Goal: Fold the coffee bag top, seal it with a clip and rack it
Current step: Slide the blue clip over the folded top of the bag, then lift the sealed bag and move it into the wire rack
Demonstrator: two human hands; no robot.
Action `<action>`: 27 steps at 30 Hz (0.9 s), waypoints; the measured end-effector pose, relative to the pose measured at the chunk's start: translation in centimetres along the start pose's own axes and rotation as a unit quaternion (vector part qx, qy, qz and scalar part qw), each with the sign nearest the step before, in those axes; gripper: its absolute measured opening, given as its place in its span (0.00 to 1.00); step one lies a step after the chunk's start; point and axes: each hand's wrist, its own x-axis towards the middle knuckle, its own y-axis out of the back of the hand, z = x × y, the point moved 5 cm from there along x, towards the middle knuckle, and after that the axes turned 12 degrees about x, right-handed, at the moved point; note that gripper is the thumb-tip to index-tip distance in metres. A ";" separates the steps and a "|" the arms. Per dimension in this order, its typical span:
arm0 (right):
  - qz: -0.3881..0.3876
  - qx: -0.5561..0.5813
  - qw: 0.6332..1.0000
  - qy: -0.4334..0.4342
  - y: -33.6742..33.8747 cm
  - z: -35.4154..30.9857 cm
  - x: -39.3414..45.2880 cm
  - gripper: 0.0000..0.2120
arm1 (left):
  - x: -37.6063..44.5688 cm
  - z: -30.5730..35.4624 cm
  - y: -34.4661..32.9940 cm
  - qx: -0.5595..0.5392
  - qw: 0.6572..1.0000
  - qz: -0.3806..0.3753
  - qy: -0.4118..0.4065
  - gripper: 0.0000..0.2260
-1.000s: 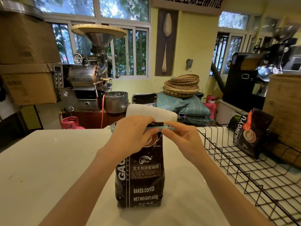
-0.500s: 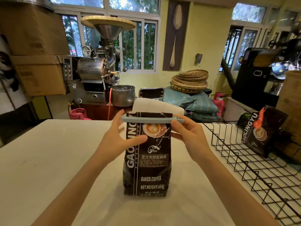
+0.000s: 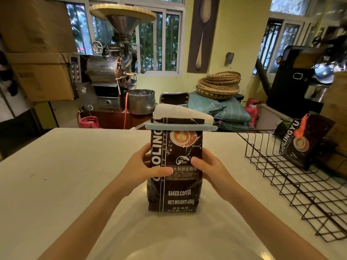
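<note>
A dark coffee bag [image 3: 180, 196] stands upright on the white table [image 3: 65, 175], its folded top held under a long pale blue clip [image 3: 180, 126]. My left hand [image 3: 142, 167] grips the bag's left side at mid height, thumb across the front. My right hand [image 3: 210, 169] grips the right side the same way. A black wire rack [image 3: 293, 182] lies to the right on the table. A second coffee bag [image 3: 304, 141] with an orange clip leans in the rack's far end.
A white device [image 3: 180, 111] sits just behind the bag at the table's far edge. Beyond the table stand a coffee roaster [image 3: 110, 72], stacked woven baskets [image 3: 218, 84] and cardboard boxes [image 3: 37, 53]. A brown box borders the rack at far right.
Both hands left the clip at the bag's top and dropped to grip the bag's sides at mid height. The clip stays shut across the folded top.
</note>
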 end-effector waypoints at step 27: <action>0.220 -0.059 0.956 0.186 7.0 -11.1 -6.7 0.15 | 4.6 12.3 -7.8 -0.108 0.977 -0.026 -0.183 0.20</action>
